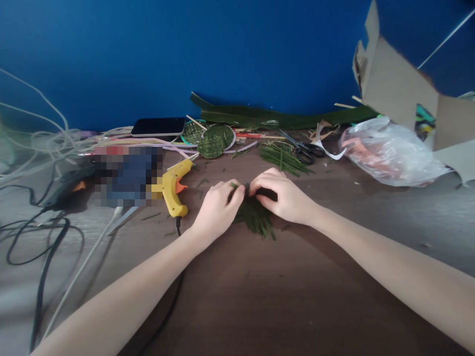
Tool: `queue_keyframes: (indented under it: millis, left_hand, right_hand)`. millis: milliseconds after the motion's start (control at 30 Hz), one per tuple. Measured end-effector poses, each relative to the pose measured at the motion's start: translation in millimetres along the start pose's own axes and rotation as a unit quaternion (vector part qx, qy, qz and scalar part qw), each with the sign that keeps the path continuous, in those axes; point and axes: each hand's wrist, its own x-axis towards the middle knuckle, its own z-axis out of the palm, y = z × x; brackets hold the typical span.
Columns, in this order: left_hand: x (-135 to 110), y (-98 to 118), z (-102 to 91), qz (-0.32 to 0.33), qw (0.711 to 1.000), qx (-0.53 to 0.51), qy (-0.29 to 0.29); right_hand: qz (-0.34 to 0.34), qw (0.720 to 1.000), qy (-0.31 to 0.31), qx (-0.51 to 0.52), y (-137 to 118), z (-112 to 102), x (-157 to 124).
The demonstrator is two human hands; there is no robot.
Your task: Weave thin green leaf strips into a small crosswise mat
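Observation:
Both hands meet near the middle of the table over a bundle of green leaf strips (259, 220), whose loose ends fan out toward me. My left hand (220, 205) is closed, its thumb and fingers pinching the strips at their upper left. From the other side, my right hand (280, 195) pinches the top of the same bundle between thumb and fingertips. The fingers partly cover the upper end of the strips. Just left of my left hand lies a yellow glue gun (172, 188) with an orange trigger. Beyond my right hand rests a pile of cut leaf strips (284, 157).
Black-handled scissors (306, 152), round woven green pieces (215, 141), a phone (159, 126) and a long green leaf (260, 116) lie along the blue wall (222, 49). At right are a plastic bag (391, 153) and a cardboard box (403, 84). Cables (48, 267) cross the left side.

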Motion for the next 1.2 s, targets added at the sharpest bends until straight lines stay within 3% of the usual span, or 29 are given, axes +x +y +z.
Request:
queue_keyframes:
  millis: [200, 400, 533, 633, 867, 1200]
  left_hand:
    - [-0.1, 1.1, 0.2, 0.011, 1.0, -0.012, -0.012]
    - [0.6, -1.3, 1.9, 0.031, 0.999, 0.025, -0.02]
    - [0.8, -3.3, 3.3, 0.036, 0.999, 0.028, -0.02]
    - [0.4, -3.6, 3.3, 0.04, 0.999, 0.023, -0.012]
    - [0.1, -0.9, 1.8, 0.031, 0.999, 0.03, -0.01]
    - [-1.8, -0.8, 2.2, -0.015, 1.0, -0.017, 0.005]
  right_hand:
    - [0.02, 1.0, 0.019, 0.014, -1.5, -1.3, -1.6]
    - [0.059, 0.989, 0.061, 0.12, -3.4, -1.8, -1.3]
    - [0.115, 0.982, 0.106, 0.108, -1.4, -0.2, -0.4]
    - [0.142, 0.981, 0.099, 0.086, 1.2, 1.5, 0.2]
    - [0.113, 0.992, 0.058, -0.011, 2.9, 3.2, 1.2]
    - [0.041, 0.999, 0.015, -0.025, 2.2, 0.5, 2.3]
